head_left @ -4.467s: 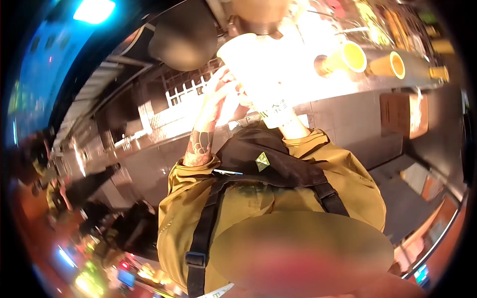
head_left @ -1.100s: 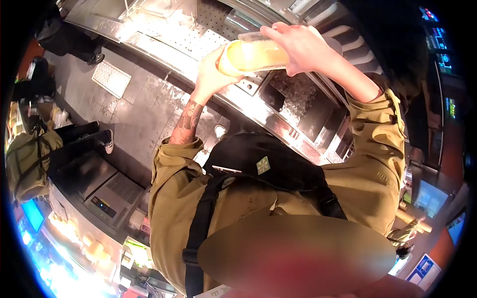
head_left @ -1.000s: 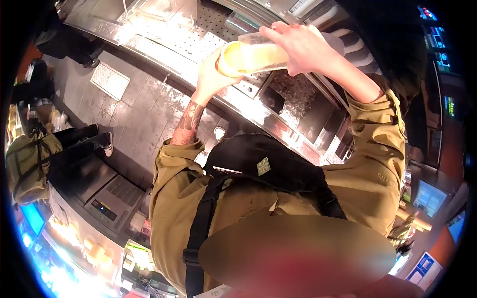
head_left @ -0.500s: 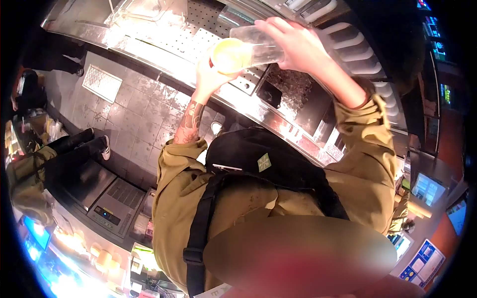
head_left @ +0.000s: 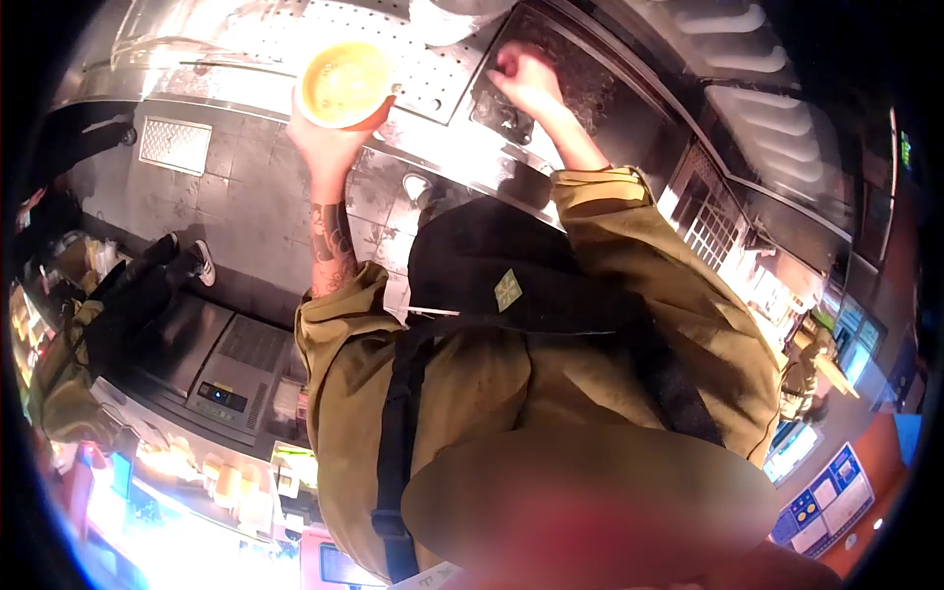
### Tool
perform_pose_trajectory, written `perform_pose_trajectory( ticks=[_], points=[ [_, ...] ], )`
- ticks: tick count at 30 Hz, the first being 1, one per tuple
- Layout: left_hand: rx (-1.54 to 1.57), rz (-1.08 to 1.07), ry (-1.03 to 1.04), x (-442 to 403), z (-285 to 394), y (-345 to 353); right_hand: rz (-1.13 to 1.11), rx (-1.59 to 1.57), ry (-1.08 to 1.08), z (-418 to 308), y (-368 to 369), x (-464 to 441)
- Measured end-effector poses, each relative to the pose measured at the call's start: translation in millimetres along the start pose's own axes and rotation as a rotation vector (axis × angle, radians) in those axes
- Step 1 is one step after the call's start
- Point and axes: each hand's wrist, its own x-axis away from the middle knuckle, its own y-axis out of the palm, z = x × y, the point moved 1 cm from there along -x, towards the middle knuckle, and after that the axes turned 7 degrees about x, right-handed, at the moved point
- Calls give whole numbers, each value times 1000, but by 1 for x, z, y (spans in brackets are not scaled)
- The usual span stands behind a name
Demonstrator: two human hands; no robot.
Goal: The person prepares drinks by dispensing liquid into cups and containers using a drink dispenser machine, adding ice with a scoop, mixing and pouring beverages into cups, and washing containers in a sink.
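- Left grip (head_left: pixel 332 140): closed around the cup (head_left: pixel 340 123) from the near side. Thumb lies along the cup's right side; the other fingers are largely hidden by it.
- Cup: held at the front edge of the bench (head_left: pixel 236 81), mouth facing the camera. Whether its base touches the bench cannot be told.
- Drink (head_left: pixel 348 83): orange-yellow, inside the cup, with small bubbles on the surface.
- Right grip (head_left: pixel 531 81): well apart from the cup, above the dark well (head_left: pixel 600 103). Fingers curled and blurred; how wide the grip stands, and whether it holds anything, cannot be told.
- Perforated plate (head_left: pixel 421 94): in the bench, to the right of the cup and to the left of the dark well.
- White container (head_left: pixel 454 22): beyond the plate, between the two grips, overexposed and cut by the top border.
- Pale curved bars (head_left: pixel 726 20): upper right, beyond the dark well, in a row.
- Apron (head_left: pixel 467 241): black, nearer the body than both grips, bearing a green diamond patch (head_left: pixel 507 291).
- Floor (head_left: pixel 261 231): grey tiles, left of the left forearm, with a metal grate (head_left: pixel 175 145) set in it.
- Machine (head_left: pixel 251 354): lower left, with a small lit panel (head_left: pixel 222 396).
- Co-worker's legs (head_left: pixel 138 295): far left, beside the machine, dark trousers.
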Motion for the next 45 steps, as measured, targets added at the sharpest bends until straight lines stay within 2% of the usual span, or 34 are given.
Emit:
perform_pose_trajectory(
  ticks=[1, 2, 3, 4, 6, 7, 9, 10, 12, 13, 14, 15, 17, 18, 21, 22, 23, 26, 27, 29, 30, 32, 35, 36, 37, 38, 39, 40, 41, 42, 43, 45],
  points=[
    [7, 27, 9, 4, -3, 0, -192, 258, -45, 28, 27, -3],
    [79, -8, -105, 8, -8, -2, -451, 460, 159, 41, 52, -2],
    [43, 16, -91, 14, -8, 1, -598, 508, 115, 47, 62, 1],
    [11, 41, -71, 18, -6, 1, -584, 553, 100, 48, 77, 2],
    [31, 38, -15, 28, -5, 4, -651, 166, -77, 102, 123, -6],
    [29, 53, -15, 32, -5, 7, -713, -274, -224, 148, 143, -22],
    [28, 76, -20, 42, -3, 11, -911, 643, -169, 92, 103, -25],
    [-19, 30, -88, 47, -5, 12, -840, 520, -203, 78, 55, -10],
    [-131, 106, 22, 51, 13, 17, -825, 473, -316, 97, 4, -20],
    [-186, 153, 71, 59, 23, 23, -902, 550, -394, 108, -9, -35],
    [-262, 246, 43, 73, 29, 25, -875, 605, -430, 112, -17, -52],
    [-336, 340, 17, 92, 31, 28, -798, 838, -574, 75, -46, -48],
    [-438, 500, -54, 125, 38, 45, -767, 979, -656, 52, -46, -56],
    [-467, 568, -100, 139, 43, 66, -677, 929, -686, 38, -53, -58],
    [-401, 596, -147, 167, 21, 106, -682, 1150, -827, 11, -60, -84],
    [-431, 595, -120, 161, 20, 106, -666, 1140, -762, -9, -75, -83],
    [-458, 593, -97, 152, 20, 107, -582, 1164, -809, -9, -75, -93],
    [-365, 613, 72, 111, 19, 100, -912, 1497, -767, -9, -55, -144],
    [-306, 620, 150, 96, 17, 94, -973, 1511, -746, -27, -65, -139],
    [-168, 415, -125, 77, 7, 79, -1016, 1511, -659, -49, -72, -132],
    [-98, 308, -263, 72, 4, 76, -984, 1496, -676, -62, -79, -128],
    [-155, 355, -166, 69, 3, 74, -926, 1460, -698, -79, -93, -121],
    [-102, 360, -117, 70, 8, 79, -946, 1500, -852, -43, -81, -136],
    [-62, 359, -122, 73, 9, 79, -989, 1159, -434, -36, -107, -106],
    [-82, 317, -126, 78, 4, 77, -725, 778, -241, -13, -118, -74],
    [-96, 286, -127, 83, -4, 74, -845, 658, -159, 26, -106, -73],
    [-104, 270, -122, 87, -11, 76, -850, 587, -225, 70, -96, -64],
    [-95, 251, -136, 87, -14, 78, -820, 655, -302, 123, -70, -66],
    [-93, 234, -155, 88, -13, 78, -539, 664, -307, 169, -46, -59],
    [-93, 214, -173, 89, -13, 78, -356, 446, -210, 206, -18, -54],
    [-112, 222, -162, 89, -13, 78, -345, 674, -101, 220, -1, -56],
    [-155, 218, -148, 84, -11, 78, -191, 635, -89, 293, 60, -72]
  ],
)
